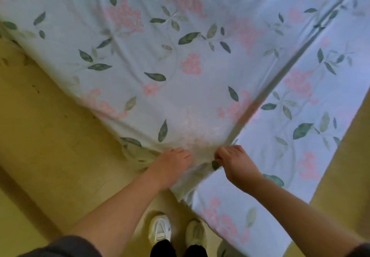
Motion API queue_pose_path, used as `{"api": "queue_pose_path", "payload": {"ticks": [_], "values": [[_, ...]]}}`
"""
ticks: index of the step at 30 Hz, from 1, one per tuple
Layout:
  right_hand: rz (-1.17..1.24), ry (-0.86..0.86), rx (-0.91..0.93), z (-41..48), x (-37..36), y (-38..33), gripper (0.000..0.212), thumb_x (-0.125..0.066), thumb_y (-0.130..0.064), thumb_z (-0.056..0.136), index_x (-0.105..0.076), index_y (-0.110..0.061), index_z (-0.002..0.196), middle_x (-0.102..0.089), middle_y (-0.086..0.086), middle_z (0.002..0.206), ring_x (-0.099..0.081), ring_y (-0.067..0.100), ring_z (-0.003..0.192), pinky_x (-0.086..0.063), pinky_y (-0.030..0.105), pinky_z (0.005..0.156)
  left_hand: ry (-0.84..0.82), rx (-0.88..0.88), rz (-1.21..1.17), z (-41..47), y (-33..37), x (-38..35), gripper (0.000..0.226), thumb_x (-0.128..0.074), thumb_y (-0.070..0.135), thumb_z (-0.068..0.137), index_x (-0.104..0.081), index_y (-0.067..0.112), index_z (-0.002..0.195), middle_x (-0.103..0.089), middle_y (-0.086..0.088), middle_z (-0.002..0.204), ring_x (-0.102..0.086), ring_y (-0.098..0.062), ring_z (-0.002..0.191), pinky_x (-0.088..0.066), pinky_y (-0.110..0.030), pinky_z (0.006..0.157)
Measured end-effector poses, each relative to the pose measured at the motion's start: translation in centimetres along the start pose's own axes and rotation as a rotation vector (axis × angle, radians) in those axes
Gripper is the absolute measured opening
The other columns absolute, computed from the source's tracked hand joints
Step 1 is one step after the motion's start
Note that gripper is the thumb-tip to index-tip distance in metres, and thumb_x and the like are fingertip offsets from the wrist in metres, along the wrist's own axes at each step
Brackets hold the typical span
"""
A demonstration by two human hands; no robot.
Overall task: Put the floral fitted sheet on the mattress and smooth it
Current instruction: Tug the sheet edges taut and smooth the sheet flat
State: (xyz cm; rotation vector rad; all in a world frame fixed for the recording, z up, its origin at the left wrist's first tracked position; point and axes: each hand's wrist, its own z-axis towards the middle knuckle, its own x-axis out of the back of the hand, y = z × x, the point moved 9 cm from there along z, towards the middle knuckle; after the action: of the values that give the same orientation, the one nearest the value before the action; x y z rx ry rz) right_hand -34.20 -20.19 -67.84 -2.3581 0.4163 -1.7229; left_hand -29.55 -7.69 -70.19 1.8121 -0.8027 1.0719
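The floral fitted sheet (180,56), white with pink blossoms and green leaves, is spread over the mattress and fills the upper part of the head view. A taut fold line runs from the near corner up to the right. My left hand (172,162) grips the sheet's hem at the mattress corner, fingers curled into the cloth. Just to its right, my right hand (234,162) pinches the same corner's fabric. A flap of the sheet (250,186) hangs down past the corner toward the floor. The mattress itself is hidden under the cloth.
Yellowish floor (50,136) lies to the left and at the far right. My feet in white shoes (160,228) stand right at the corner, beside the hanging flap.
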Motion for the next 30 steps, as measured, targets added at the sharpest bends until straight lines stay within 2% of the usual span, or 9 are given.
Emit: {"api": "queue_pose_path", "payload": {"ticks": [5,8,11,14,16,20,23,26,30], "values": [[0.063,-0.183,-0.14,-5.0,-3.9,2.3,0.024,-0.048,-0.024,0.097,-0.05,-0.02,0.12,-0.05,-0.002,0.125,-0.049,0.022,0.113,-0.042,0.035,0.089,-0.124,0.286,0.164,1.6,1.7,-1.7,0.025,-0.047,0.012,0.09,-0.051,0.019,0.113,-0.052,-0.002,0.115,-0.05,-0.025,0.108,-0.035,-0.036,0.084],[0.145,0.006,-0.517,-10.0,-4.1,7.2,0.048,-0.054,-0.028,0.094,-0.038,-0.023,0.138,-0.03,-0.002,0.15,-0.034,0.023,0.135,-0.039,0.041,0.102,-0.077,0.109,0.192,1.5,6.6,-1.8,0.024,-0.062,0.021,0.079,-0.054,0.021,0.102,-0.055,-0.002,0.104,-0.054,-0.024,0.094,-0.039,-0.034,0.072],[0.322,0.165,-0.924,-18.3,-5.2,13.8,0.059,-0.054,-0.028,0.094,-0.028,-0.014,0.145,-0.028,0.014,0.152,-0.03,0.033,0.137,-0.034,0.044,0.105,-0.073,-0.078,0.157,2.0,14.0,-4.7,0.036,-0.066,0.033,0.072,-0.054,0.02,0.104,-0.055,-0.004,0.107,-0.055,-0.026,0.099,-0.045,-0.036,0.075],[0.668,0.222,-1.162,-24.0,-8.1,18.8,0.068,-0.056,-0.028,0.094,-0.02,-0.005,0.148,-0.033,0.019,0.149,-0.036,0.037,0.134,-0.034,0.042,0.104,-0.188,0.038,0.117,3.4,18.4,-9.0,0.066,-0.061,0.05,0.076,-0.037,0.017,0.127,-0.035,-0.008,0.133,-0.036,-0.029,0.123,-0.037,-0.043,0.091],[0.967,0.192,-1.281,-26.8,-11.3,21.3,0.062,-0.049,-0.033,0.098,-0.022,-0.009,0.148,-0.038,0.013,0.147,-0.04,0.036,0.132,-0.041,0.043,0.098,-0.181,0.08,0.149,4.9,22.0,-10.3,0.073,-0.065,0.056,0.072,-0.041,0.016,0.129,-0.041,-0.008,0.13,-0.042,-0.028,0.119,-0.039,-0.042,0.088],[1.376,0.202,-1.234,-26.3,-14.8,21.5,0.026,-0.043,-0.037,0.1,-0.053,-0.013,0.103,-0.059,0.002,0.095,-0.057,0.018,0.084,-0.052,0.031,0.063,-0.065,-0.054,0.189,7.0,25.5,-10.2,0.03,-0.082,0.029,0.059,-0.065,0.022,0.082,-0.062,0.003,0.081,-0.061,-0.019,0.075,-0.047,-0.03,0.059],[1.221,0.312,-1.174,-28.0,-14.0,22.9,0.027,-0.05,-0.028,0.098,-0.05,-0.008,0.08,-0.051,0.005,0.069,-0.049,0.02,0.065,-0.043,0.033,0.063,-0.147,-0.082,0.13,7.6,25.4,-11.4,0.015,-0.061,0.009,0.081,-0.06,0.017,0.095,-0.059,-0.002,0.098,-0.057,-0.023,0.093,-0.048,-0.034,0.077],[1.167,0.301,-1.042,-29.9,-13.0,23.1,0.03,-0.049,-0.025,0.098,-0.046,-0.008,0.073,-0.049,0.006,0.063,-0.044,0.017,0.057,-0.039,0.031,0.059,-0.255,-0.226,0.08,6.7,27.7,-11.9,0.004,-0.054,0.017,0.092,-0.059,0.015,0.092,-0.058,-0.002,0.095,-0.056,-0.023,0.089,-0.046,-0.036,0.076],[1.14,0.303,-0.958,-34.0,-11.9,24.1,0.03,-0.049,-0.024,0.098,-0.048,-0.007,0.073,-0.049,0.005,0.062,-0.043,0.016,0.056,-0.035,0.03,0.057,-0.352,-0.496,0.234,3.9,35.1,-13.5,0.019,-0.075,0.033,0.065,-0.059,0.025,0.072,-0.056,0.008,0.07,-0.057,-0.013,0.063,-0.047,-0.024,0.056]]}}
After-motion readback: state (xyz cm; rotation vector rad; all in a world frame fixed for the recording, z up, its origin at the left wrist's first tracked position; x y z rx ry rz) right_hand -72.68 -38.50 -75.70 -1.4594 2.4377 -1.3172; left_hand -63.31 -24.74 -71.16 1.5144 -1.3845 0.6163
